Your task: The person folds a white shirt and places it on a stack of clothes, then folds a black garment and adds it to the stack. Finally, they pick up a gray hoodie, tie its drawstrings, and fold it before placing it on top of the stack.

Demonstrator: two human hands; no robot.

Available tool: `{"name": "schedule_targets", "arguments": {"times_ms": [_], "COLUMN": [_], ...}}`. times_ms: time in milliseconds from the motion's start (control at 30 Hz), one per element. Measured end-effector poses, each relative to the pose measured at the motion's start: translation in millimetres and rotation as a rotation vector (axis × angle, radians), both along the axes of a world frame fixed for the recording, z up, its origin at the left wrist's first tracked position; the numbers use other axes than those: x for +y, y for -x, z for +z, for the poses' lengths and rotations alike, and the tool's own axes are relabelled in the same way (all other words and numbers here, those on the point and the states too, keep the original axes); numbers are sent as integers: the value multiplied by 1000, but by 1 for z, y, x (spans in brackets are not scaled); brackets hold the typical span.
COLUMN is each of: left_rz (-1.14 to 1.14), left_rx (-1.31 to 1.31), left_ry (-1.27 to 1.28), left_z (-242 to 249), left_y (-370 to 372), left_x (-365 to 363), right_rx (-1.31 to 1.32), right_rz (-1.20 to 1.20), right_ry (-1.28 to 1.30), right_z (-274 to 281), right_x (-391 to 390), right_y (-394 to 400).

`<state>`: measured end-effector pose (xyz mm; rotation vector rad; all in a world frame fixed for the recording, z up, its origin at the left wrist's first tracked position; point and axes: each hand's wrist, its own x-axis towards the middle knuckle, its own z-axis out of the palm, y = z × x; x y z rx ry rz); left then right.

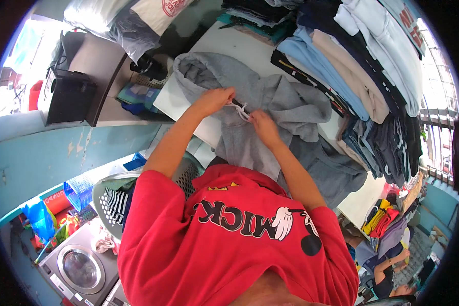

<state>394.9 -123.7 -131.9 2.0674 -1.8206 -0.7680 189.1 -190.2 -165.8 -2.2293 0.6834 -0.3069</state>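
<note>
A grey hooded sweatshirt (245, 76) is spread on the white table in front of me, hood toward the far left and a sleeve folded over on the right. At its neckline is a white drawstring (240, 108), looped as if in a knot or bow. My left hand (215, 100) is closed at the left side of the neckline, pinching one end of the drawstring. My right hand (263, 126) pinches the drawstring's other end just to the right and nearer to me. The fingertips partly hide both ends.
Stacked folded clothes (336, 66) line the table's (209, 43) far right. Dark grey fabric (321, 168) lies beside the sweatshirt. At left are a shelf (122, 92), a laundry basket (104, 204) and a washing machine (79, 268). Another person's arm (391, 262) shows at lower right.
</note>
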Motion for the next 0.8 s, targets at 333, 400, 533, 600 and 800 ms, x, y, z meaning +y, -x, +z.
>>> {"name": "schedule_targets", "arguments": {"times_ms": [333,400,533,600,800], "left_rz": [674,736,783,834,1073], "left_rx": [133,233,391,533,425], "left_ry": [408,310,155,114,134], "left_z": [-26,-57,-59,-62,-51], "left_y": [28,44,86,97,109], "left_x": [50,74,97,98,82], "right_rx": [-190,-163,11,91,819], "right_rz": [-98,-92,9,68,124], "right_ry": [37,65,255,319,452], "right_z": [39,40,10,8,25], "right_x": [-41,-69,-113,-113,-112], "right_y": [-18,-28,-51,-60,-83]}}
